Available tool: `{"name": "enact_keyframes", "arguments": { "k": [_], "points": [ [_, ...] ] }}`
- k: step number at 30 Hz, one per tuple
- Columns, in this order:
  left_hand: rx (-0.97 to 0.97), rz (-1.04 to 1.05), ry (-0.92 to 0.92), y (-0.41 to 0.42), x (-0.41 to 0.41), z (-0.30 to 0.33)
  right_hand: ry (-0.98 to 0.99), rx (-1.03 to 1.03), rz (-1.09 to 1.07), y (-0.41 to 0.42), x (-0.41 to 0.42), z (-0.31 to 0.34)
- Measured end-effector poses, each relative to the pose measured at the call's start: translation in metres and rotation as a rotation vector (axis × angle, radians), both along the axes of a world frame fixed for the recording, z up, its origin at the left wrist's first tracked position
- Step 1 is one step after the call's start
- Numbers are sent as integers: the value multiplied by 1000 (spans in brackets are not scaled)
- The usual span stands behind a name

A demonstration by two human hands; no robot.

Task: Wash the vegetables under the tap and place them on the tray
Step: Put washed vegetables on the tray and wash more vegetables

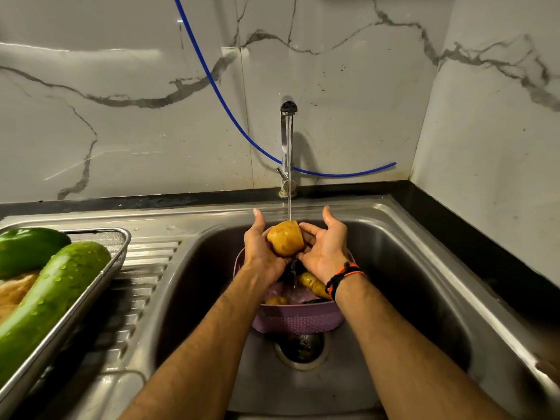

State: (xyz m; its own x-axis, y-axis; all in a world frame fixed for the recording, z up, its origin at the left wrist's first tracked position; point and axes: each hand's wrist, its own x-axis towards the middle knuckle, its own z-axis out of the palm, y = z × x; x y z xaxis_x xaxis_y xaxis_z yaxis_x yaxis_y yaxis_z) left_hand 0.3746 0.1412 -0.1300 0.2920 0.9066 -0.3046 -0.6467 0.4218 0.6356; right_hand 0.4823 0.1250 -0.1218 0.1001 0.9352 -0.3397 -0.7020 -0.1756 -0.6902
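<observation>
Potato point(285, 238) sits under the tap point(288, 140) stream, above the purple basket point(298, 321) in the sink point(424, 268). Left hand point(262, 253) grip cups it from below; right hand point(325, 253) steadies the side, fingers loosely curled against it. Judged firm, fairly heavy, wet skin likely slippery: hold around the broad middle with both palms. Basket contents mostly hidden by the wrists; a yellowish vegetable shows, the dark item is unidentifiable. Tray point(116, 253) with cucumber point(54, 295) is cut off at left.

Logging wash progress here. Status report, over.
Left hand and right hand cup a potato under the running tap. Purple basket with more vegetables below. Tray at left, path clear.
</observation>
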Motion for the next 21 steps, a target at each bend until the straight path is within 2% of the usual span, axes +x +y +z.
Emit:
{"name": "enact_keyframes", "arguments": {
  "k": [4,8,13,16,19,21],
  "points": [
    [-6,74,92,-1,-1,2,-147,61,16,-6,-13,6],
    [5,190,295,-5,-13,4,-280,83,26,-16,-25,9],
    [64,188,470,-12,-39,9,-458,76,106,-23,-28,13],
    [97,201,730,-15,-55,11,-649,50,195,-28,-33,16],
    [224,136,1081,-24,-71,20,-848,36,270,-35,-47,21],
    [296,104,1323,-34,-80,24,-1086,74,361,-33,-54,15]
  ]
}}
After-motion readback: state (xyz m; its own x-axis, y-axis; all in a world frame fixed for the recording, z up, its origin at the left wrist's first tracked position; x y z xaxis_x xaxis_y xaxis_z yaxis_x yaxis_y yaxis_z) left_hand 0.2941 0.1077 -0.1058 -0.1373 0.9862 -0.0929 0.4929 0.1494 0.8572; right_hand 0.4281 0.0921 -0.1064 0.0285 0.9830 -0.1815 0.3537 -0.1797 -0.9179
